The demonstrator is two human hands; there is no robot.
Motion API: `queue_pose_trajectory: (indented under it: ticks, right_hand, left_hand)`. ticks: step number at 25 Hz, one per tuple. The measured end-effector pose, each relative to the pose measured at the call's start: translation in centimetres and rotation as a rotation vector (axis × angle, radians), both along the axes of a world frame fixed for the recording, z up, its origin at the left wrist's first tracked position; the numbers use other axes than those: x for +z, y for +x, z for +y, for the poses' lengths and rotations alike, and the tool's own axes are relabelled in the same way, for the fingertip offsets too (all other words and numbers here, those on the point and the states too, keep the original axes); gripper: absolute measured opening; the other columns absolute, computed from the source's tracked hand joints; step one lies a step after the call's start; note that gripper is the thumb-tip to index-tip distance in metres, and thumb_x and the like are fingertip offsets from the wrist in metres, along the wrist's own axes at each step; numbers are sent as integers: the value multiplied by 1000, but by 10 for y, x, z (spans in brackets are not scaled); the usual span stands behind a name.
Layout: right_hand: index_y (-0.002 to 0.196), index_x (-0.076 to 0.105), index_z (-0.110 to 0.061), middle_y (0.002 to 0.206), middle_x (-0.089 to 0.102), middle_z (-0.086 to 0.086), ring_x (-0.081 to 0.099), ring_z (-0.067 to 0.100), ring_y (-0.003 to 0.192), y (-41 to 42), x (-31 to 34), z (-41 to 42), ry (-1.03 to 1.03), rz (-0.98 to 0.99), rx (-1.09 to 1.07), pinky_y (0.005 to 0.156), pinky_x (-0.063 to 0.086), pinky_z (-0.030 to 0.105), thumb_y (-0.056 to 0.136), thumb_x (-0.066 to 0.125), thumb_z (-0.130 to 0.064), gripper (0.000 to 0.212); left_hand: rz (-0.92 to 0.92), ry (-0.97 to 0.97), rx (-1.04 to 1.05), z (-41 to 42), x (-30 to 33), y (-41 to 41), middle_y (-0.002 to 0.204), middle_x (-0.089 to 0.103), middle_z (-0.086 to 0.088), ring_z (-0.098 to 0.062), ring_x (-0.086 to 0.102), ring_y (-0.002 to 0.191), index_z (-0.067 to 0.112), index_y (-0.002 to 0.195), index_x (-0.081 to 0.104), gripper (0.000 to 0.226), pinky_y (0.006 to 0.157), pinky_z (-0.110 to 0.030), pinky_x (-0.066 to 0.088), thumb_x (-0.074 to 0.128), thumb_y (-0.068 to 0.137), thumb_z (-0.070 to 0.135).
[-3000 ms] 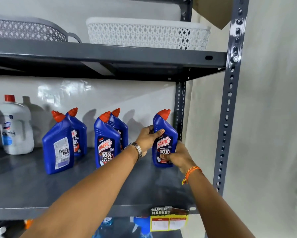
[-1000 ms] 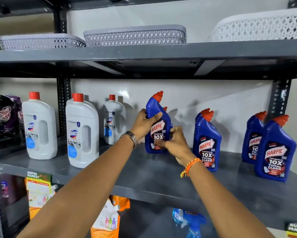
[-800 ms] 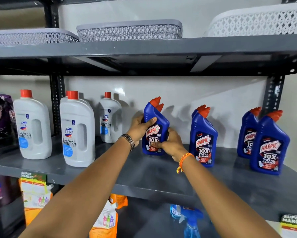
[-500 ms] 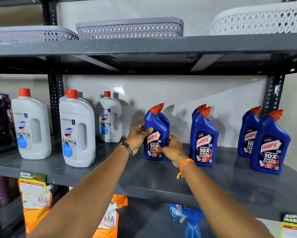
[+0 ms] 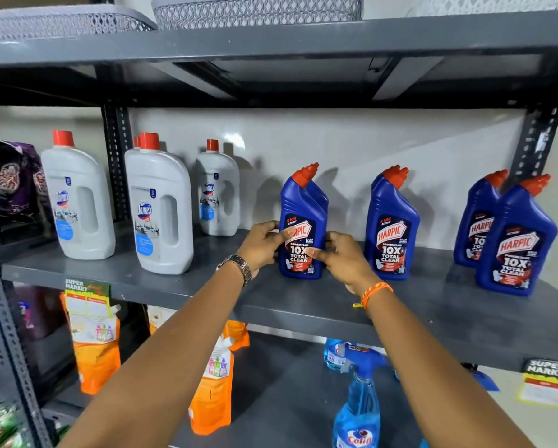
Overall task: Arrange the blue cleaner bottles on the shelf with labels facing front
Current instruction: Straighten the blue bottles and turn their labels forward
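A blue cleaner bottle [image 5: 303, 202] with a red cap stands upright on the grey shelf [image 5: 180, 286], label to the front. My left hand [image 5: 260, 245] grips its left side, thumb on the label. On the bottle's right side is my right hand [image 5: 345, 261], thumb on the label's lower part. Another blue bottle [image 5: 321, 197] stands right behind it, mostly hidden. To the right stand a front-facing blue bottle [image 5: 392, 221] and a pair of blue bottles [image 5: 516, 244] near the right post.
Three white bottles with red caps [image 5: 159, 205] stand at the left of the same shelf. Mesh baskets [image 5: 255, 9] sit on the shelf above. Orange pouches [image 5: 211, 392] and a blue spray bottle [image 5: 356, 412] are on the shelf below. A perforated post [image 5: 532, 143] rises at the right.
The bottle in my hands has come down from a raised, tilted hold and now stands on the shelf. Both hands have slid lower along its sides.
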State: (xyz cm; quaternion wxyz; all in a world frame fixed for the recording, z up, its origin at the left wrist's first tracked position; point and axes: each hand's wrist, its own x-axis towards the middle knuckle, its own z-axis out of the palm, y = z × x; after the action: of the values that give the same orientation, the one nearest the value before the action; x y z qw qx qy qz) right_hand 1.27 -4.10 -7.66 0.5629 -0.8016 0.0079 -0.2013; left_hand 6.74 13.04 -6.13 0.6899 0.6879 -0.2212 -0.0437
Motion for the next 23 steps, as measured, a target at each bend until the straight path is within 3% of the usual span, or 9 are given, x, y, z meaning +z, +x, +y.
queue_pose_trajectory:
  ticks: [5, 19, 21, 23]
  right_hand:
    - [123, 66, -8, 115, 76, 8, 73, 17, 100, -37, -6, 8, -63, -60, 39, 86, 62, 38, 81, 80, -20, 46]
    - [130, 60, -8, 124, 72, 8, 70, 18, 108, -66, -7, 19, -67, -57, 61, 94, 59, 41, 84, 77, -17, 50]
    - [135, 55, -9, 124, 68, 4, 67, 18, 112, -74, -5, 7, -64, -52, 44, 95, 56, 34, 87, 74, -15, 52]
    - [132, 56, -8, 115, 68, 2, 68, 9, 102, -87, -3, -19, 13, -156, -125, 91, 54, 24, 87, 73, -10, 48]
  left_hand:
    - [-69, -2, 22, 16, -7, -31, 113, 74, -11, -27, 74, 101, 10, 120, 65, 34, 85, -47, 62, 67, 90, 28]
    - [-96, -5, 88, 23, -14, -60, 118, 74, -10, -23, 73, 104, 17, 118, 63, 33, 84, -42, 62, 68, 89, 31]
    - [-146, 25, 179, 25, -14, -70, 123, 71, -5, -19, 70, 109, 16, 127, 59, 47, 89, -40, 59, 72, 85, 33]
    - [-261, -46, 388, 25, -15, -87, 118, 69, -2, -16, 68, 107, 17, 126, 59, 46, 90, -34, 57, 74, 84, 29]
